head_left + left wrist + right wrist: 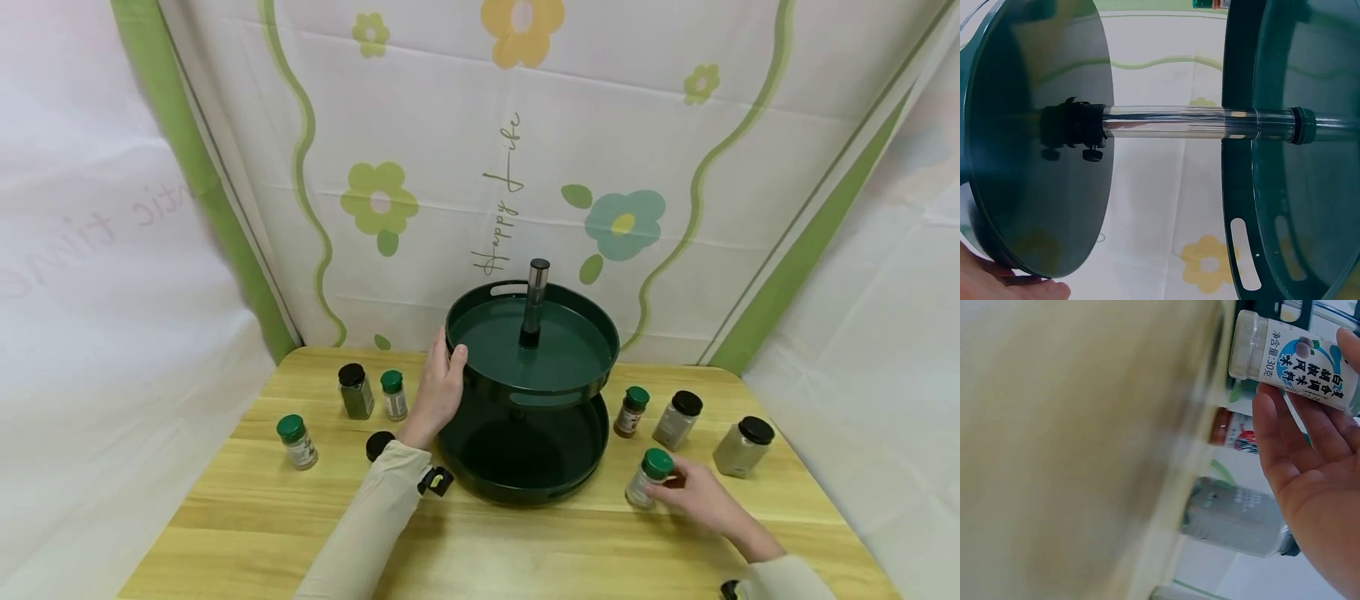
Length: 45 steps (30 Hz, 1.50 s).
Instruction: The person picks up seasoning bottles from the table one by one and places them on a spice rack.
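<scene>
With our right hand, thumb and fingers partly closed, we are pinching a green-capped jar just to its left, the jar's long axis standing roughly upright. Farther left of that hand, a dark green two-tier rack is standing on the worktop. Our left hand, nearer the rack and mostly open, is resting against the upper tier.

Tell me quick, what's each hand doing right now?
Left hand: open, touching the side of the upper tray.
Right hand: holding a green-capped jar.
</scene>
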Motion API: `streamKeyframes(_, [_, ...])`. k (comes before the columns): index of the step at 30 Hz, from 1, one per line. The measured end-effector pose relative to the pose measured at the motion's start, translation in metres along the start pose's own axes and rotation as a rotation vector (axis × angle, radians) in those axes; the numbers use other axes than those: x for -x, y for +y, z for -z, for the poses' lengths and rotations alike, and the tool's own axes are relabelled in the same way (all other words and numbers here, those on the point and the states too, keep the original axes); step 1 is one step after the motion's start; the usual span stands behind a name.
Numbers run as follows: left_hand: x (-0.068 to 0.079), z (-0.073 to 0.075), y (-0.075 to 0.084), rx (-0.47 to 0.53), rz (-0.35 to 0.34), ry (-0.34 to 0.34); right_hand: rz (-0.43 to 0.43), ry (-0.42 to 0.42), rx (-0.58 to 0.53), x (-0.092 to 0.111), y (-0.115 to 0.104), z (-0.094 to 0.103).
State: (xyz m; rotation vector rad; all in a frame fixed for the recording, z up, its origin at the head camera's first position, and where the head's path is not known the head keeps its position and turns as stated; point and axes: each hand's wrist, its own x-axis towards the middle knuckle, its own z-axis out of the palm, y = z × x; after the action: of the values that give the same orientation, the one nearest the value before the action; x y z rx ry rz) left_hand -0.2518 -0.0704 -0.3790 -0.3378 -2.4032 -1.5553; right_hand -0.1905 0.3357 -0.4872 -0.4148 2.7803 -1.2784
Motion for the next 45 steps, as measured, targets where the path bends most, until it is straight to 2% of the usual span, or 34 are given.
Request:
streamKeyframes(8, [0.001, 0.001, -0.001, 0.014, -0.016, 0.009, 0.0, 0.08, 0.01, -0.007, -0.029, 0.006])
streamKeyframes(17, [0.0, 0.0, 0.0, 0.006, -0.007, 0.005, 0.115, 0.162, 0.02, -0.015, -0.055, 0.017])
streamKeyframes(26, [0.0, 0.0, 0.0, 0.017, -0.001, 0.002, 0.185, 0.217, 0.092, -0.023, -0.071, 0.023])
streamKeyframes(32, [0.0, 0.001, -0.002, 0.012, 0.02, 0.001, 0.201, 0.245, 0.073, -0.032, -0.086, 0.033])
streamKeyframes(45, [-0.001, 0.001, -0.003, 0.003, 0.016, 0.002, 0.218, 0.311, 0.073, -0.044, -0.119, 0.05])
